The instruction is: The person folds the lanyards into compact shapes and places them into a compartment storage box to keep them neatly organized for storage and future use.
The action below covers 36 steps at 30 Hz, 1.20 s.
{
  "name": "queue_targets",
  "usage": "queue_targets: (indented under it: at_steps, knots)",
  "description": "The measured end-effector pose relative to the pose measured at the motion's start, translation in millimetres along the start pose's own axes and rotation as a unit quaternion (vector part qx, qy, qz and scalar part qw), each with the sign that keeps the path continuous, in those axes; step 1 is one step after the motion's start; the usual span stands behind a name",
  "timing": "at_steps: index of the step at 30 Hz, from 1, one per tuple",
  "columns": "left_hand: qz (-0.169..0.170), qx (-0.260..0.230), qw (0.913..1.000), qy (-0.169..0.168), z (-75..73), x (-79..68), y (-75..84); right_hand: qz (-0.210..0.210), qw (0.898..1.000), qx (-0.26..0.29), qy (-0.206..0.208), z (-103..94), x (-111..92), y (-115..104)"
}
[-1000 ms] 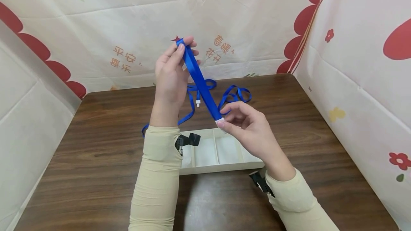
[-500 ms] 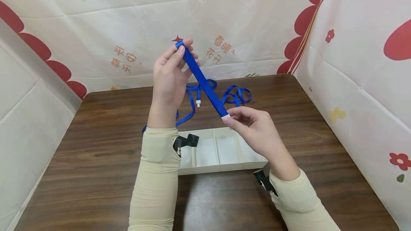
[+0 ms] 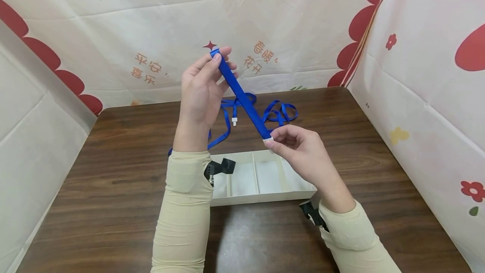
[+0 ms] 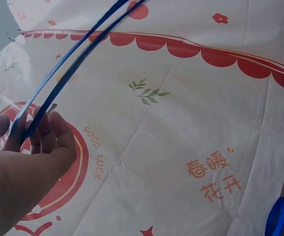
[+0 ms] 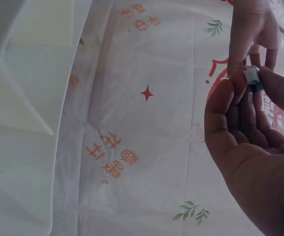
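Observation:
A blue lanyard point(image 3: 244, 98) is stretched on a slant between my two hands, above the table. At its upper end, my left hand point(image 3: 201, 89) pinches the folded strap between thumb and fingers. The left wrist view has two strands of the lanyard point(image 4: 75, 64) running away from the left hand point(image 4: 33, 167). Lower down, my right hand point(image 3: 303, 155) pinches the white end piece point(image 3: 268, 139) with thumb and forefinger. In the right wrist view, the white end piece point(image 5: 252, 77) shows between the fingertips of the right hand point(image 5: 250, 147).
Behind my hands, a blue lanyard point(image 3: 226, 125) with a white clip point(image 3: 234, 121) lies on the brown table point(image 3: 125, 159). More blue strap point(image 3: 288, 113) is coiled to its right. A white divided box point(image 3: 261, 199) sits below the hands. Printed cloth point(image 3: 170, 24) hangs behind.
My right hand has moved slightly right with the white end piece, then stayed nearly still. The strap between the hands now looks straighter and narrower. My left hand has barely shifted.

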<state>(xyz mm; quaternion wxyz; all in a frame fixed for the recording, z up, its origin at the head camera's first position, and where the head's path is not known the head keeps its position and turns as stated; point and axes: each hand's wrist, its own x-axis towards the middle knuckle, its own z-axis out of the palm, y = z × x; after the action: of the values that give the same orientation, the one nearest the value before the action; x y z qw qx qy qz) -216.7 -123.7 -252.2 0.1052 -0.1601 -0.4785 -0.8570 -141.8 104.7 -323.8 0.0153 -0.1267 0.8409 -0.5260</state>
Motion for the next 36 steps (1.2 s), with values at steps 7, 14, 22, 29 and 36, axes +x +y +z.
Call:
queue_targets:
  at_steps: [7,14,22,29,36]
  knots:
    - [-0.006,0.067,0.9975,0.02,2.3,-0.7,0.7,-0.002,1.0,0.013,-0.007,-1.1,-1,-2]
    - [-0.047,0.168,0.9812,-0.083,-2.0,-5.1,3.6,-0.007,1.0,0.018,0.009,-1.6,-1,-3]
    - [-0.114,0.217,0.9602,-0.134,-7.2,-4.2,8.6,-0.014,0.999,0.004,0.032,0.7,-1,-1]
    - [-0.091,0.211,0.9612,-0.152,-8.7,-5.7,13.4,-0.019,0.999,-0.005,0.049,2.2,2,0]
    - [-0.093,0.192,0.9635,-0.162,-8.6,-7.1,13.9,-0.018,0.999,0.003,0.049,3.1,3,1]
